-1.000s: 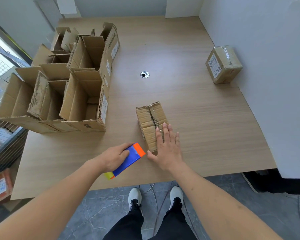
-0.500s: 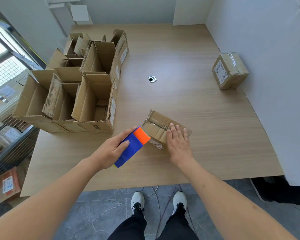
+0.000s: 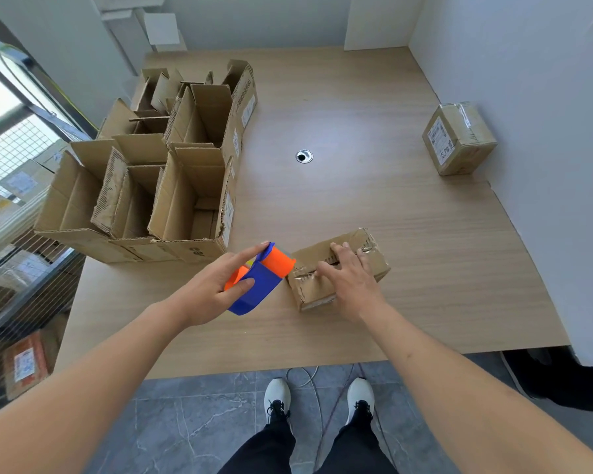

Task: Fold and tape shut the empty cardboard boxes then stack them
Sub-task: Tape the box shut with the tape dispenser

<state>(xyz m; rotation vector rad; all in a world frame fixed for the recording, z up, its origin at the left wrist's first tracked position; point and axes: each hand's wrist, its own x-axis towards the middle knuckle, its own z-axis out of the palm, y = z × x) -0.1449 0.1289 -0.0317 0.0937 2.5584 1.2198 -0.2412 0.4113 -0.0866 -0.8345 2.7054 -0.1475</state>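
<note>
A small folded cardboard box point(image 3: 367, 251) lies on the wooden table point(image 3: 374, 206) near its front edge, turned crosswise. My right hand point(image 3: 351, 282) presses down on its top with spread fingers. My left hand point(image 3: 216, 285) grips a blue and orange tape dispenser point(image 3: 261, 278), whose orange end touches the box's left end. A taped box point(image 3: 457, 136) with a white label stands at the far right by the wall.
Several open empty cardboard boxes point(image 3: 172, 172) crowd the table's left side. A round cable hole point(image 3: 303, 156) sits mid-table. White walls border the right and back. More boxes point(image 3: 24, 364) lie on the floor at the left. My feet point(image 3: 319, 398) stand under the front edge.
The small box has been turned from lengthwise to crosswise under my right hand. My left hand has raised the tape dispenser and brought it to the box's left end.
</note>
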